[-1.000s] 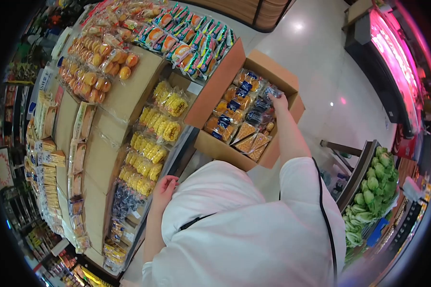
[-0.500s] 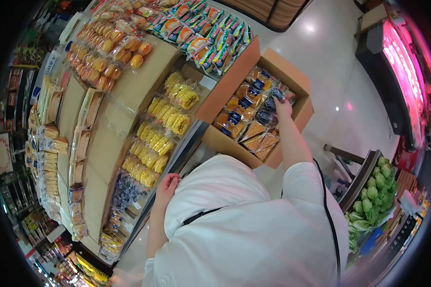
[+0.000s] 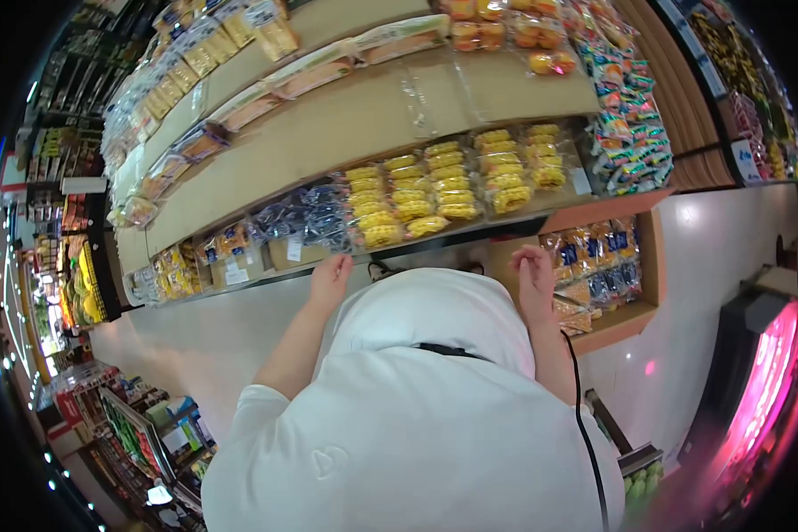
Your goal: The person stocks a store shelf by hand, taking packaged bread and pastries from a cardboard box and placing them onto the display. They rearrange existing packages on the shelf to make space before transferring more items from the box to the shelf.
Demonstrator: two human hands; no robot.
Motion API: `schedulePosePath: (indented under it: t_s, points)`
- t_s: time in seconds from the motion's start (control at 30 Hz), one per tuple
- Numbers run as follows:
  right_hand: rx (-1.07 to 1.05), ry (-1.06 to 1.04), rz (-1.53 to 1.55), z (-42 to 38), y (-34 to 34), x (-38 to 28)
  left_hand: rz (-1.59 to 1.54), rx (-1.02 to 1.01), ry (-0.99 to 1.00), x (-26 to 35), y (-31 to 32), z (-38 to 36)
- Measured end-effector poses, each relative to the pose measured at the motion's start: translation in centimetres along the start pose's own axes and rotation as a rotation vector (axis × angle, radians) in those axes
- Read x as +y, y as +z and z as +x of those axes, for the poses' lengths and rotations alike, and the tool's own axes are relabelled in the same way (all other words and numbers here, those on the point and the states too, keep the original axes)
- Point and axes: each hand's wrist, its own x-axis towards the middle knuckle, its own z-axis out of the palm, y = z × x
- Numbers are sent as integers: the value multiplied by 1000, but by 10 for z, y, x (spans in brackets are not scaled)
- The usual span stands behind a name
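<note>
My left hand [image 3: 331, 277] is held low by the front edge of the display shelf, its fingers loosely bent and no item seen in it. Just above it on the shelf lie dark wrapped packs [image 3: 328, 213] and rows of yellow wrapped snacks [image 3: 412, 206]. Beside the cardboard box [image 3: 652, 284], my right hand [image 3: 534, 273] is raised with fingers bent and apart, nothing visible in it. Inside the box are bread packs with blue labels [image 3: 585, 246], dark packs [image 3: 614, 282] and triangular wafer-like packs [image 3: 573, 312].
A tiered cardboard-covered display [image 3: 346, 115] stretches across the front, with orange-topped buns [image 3: 479, 35] and colourful bags [image 3: 625, 115] at its right. A pink-lit cooler [image 3: 758, 390] stands at the right. Tiled floor [image 3: 186, 332] shows behind the shelf edge.
The view and body have turned left toward the display. My right hand has left the dark packs in the box and come back in front of me. My left hand stays near the shelf edge.
</note>
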Motion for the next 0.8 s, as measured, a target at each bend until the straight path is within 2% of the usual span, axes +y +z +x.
schedulePosePath:
  t_s: [0.07,0.17,0.27,0.33,0.37,0.43,0.5,0.53,0.6,0.67,0.8]
  points:
    - [-58,-2,6,5,29,-16,188,98,-42,-23,-24,10]
    - [-87,20,-27,5,56,-19,406,353,134,-86,-38,32]
    - [-38,78,52,7,75,-6,488,304,73,-133,-42,49]
    - [48,165,127,6,91,-3,516,122,-33,-156,-51,58]
    - [7,95,108,6,97,3,527,18,-60,-162,-50,67]
    - [26,219,186,4,114,2,467,9,-2,-155,-61,69]
    - [-25,195,104,2,124,-15,435,14,25,-133,-76,69]
    - [-39,226,146,1,129,-29,550,19,95,-120,-87,69]
    - [-85,175,101,4,127,-9,595,-24,192,-86,-110,63]
    - [-113,152,51,6,125,-2,544,-115,206,-37,-136,57]
    - [-195,89,-88,9,119,-32,469,-197,327,66,-169,44]
